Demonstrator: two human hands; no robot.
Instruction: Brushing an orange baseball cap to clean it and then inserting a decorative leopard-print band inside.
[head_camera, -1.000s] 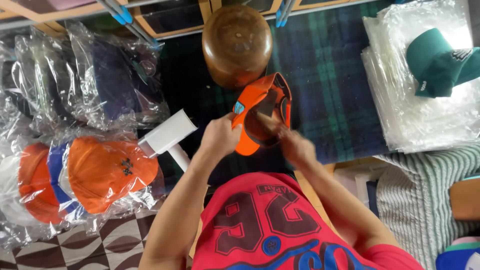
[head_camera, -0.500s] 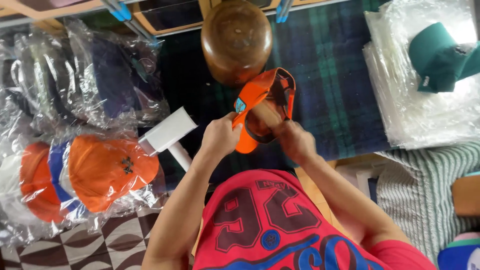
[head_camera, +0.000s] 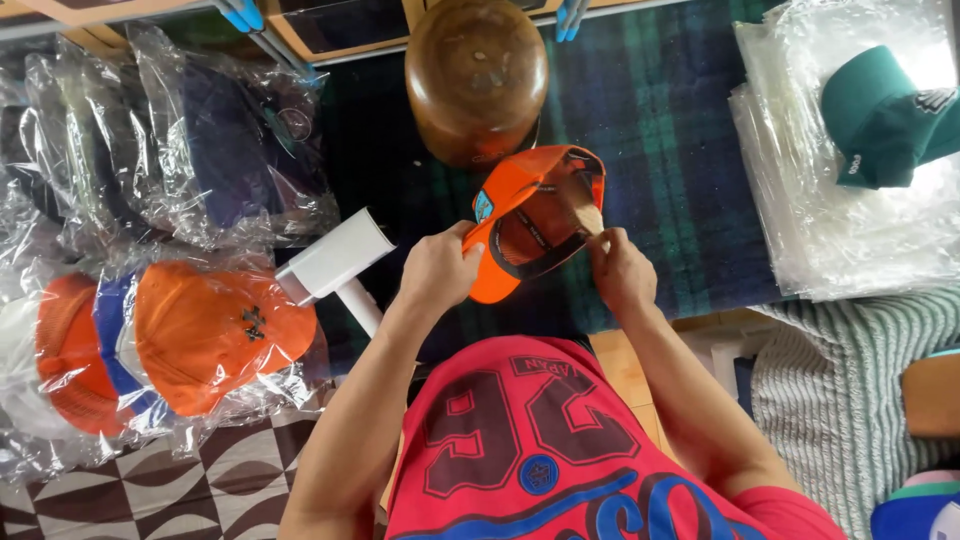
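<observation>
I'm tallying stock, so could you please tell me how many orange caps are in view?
3: one held in both hands, two bagged at left, the nearer overlapping the farther. More may be hidden under the plastic.

A dark blue and green plaid cloth covers the surface and carries most of the things. At its far edge, in the middle, stands a brown wooden dome. Toward its left edge lies a white roller with its handle pointing to the near side. Left of that, bagged caps in dark colours are piled toward the far left corner, and bagged orange caps lie at the near left, partly on a brown and white checked cloth. At the right edge a stack of clear bags lies flat, with a green cap resting on it.
</observation>
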